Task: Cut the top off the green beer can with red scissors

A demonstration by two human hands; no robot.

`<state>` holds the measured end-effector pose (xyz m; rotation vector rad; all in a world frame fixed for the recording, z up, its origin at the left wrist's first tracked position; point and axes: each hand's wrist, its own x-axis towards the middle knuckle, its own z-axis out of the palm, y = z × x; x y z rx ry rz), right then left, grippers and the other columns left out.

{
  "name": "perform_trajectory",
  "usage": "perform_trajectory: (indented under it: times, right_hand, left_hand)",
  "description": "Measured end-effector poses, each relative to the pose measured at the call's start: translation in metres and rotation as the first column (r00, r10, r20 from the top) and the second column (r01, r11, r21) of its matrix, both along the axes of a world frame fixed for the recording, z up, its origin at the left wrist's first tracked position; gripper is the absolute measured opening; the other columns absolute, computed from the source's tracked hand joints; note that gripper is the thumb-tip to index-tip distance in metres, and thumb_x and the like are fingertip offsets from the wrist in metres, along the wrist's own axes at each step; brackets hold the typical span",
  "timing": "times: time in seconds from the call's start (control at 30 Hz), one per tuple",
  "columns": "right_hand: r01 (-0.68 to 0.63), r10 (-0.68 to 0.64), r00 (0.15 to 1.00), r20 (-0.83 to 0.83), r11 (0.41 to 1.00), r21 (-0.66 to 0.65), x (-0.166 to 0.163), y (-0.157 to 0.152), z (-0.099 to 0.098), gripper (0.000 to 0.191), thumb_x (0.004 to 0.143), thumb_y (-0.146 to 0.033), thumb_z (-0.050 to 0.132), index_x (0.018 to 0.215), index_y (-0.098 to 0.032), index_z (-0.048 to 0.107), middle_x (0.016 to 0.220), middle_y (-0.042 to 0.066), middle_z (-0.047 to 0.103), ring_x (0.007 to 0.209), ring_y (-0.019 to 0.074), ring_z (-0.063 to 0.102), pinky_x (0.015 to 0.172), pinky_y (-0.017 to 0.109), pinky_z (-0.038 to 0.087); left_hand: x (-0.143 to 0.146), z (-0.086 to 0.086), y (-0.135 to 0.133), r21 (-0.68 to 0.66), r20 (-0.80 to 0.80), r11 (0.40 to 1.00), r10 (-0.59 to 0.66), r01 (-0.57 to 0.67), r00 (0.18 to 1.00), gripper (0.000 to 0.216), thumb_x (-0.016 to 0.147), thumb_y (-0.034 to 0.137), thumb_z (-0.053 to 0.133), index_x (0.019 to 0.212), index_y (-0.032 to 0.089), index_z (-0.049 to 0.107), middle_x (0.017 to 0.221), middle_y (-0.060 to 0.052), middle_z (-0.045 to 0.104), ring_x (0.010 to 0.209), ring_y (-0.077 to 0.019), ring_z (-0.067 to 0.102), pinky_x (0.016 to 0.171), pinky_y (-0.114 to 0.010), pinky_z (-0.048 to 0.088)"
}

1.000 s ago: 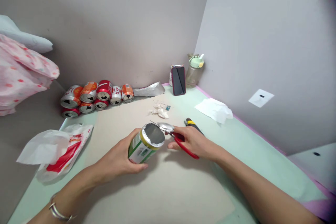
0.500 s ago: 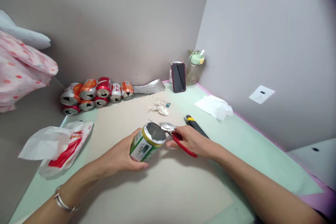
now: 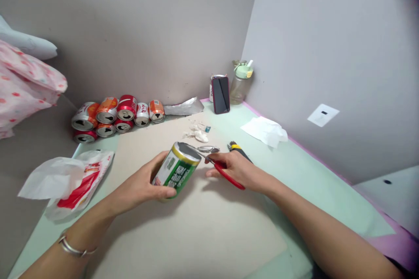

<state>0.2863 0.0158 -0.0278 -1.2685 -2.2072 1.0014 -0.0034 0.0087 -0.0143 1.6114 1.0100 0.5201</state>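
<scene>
Green can [image 3: 176,169] at desk [image 3: 294,170] centre, long axis tilted, cut top pointing up-right; left hand [image 3: 144,185] grip wraps can body; right hand [image 3: 238,169] grip holds red scissors [image 3: 225,174], blades at rim.

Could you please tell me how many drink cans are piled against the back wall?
8. Five lie in the upper row, three in the lower row under its left end; more may be hidden behind. The left hand holds a separate green can.
</scene>
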Motion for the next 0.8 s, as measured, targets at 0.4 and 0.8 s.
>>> perform_trajectory:
  times: [0.4,0.8]
  right_hand:
    - [0.116,-0.132,0.984,0.118,0.984,0.134,-0.006,-0.002,-0.005,0.034,0.087,-0.057,0.064,0.09,-0.023,0.06,0.064,-0.003,0.056,0.058,0.0154,0.048,0.058,0.024,0.036]
    - [0.066,-0.072,0.997,0.041,0.99,0.123,-0.005,-0.007,0.002,0.035,0.089,-0.057,0.061,0.081,-0.023,0.058,0.062,-0.005,0.049,0.057,0.0128,0.041,0.057,0.023,0.034]
  left_hand:
    - [0.032,0.001,-0.014,0.261,-0.236,0.95,0.237,-0.174,0.942,0.062,0.075,0.04,0.076,0.127,0.024,0.046,0.12,-0.006,0.067,0.109,-0.0303,0.064,0.091,-0.04,0.051]
    - [0.033,0.003,-0.015,0.23,-0.225,0.966,0.169,-0.117,0.959,0.062,0.073,0.038,0.076,0.125,0.024,0.046,0.116,-0.007,0.067,0.105,-0.0298,0.064,0.088,-0.039,0.053]
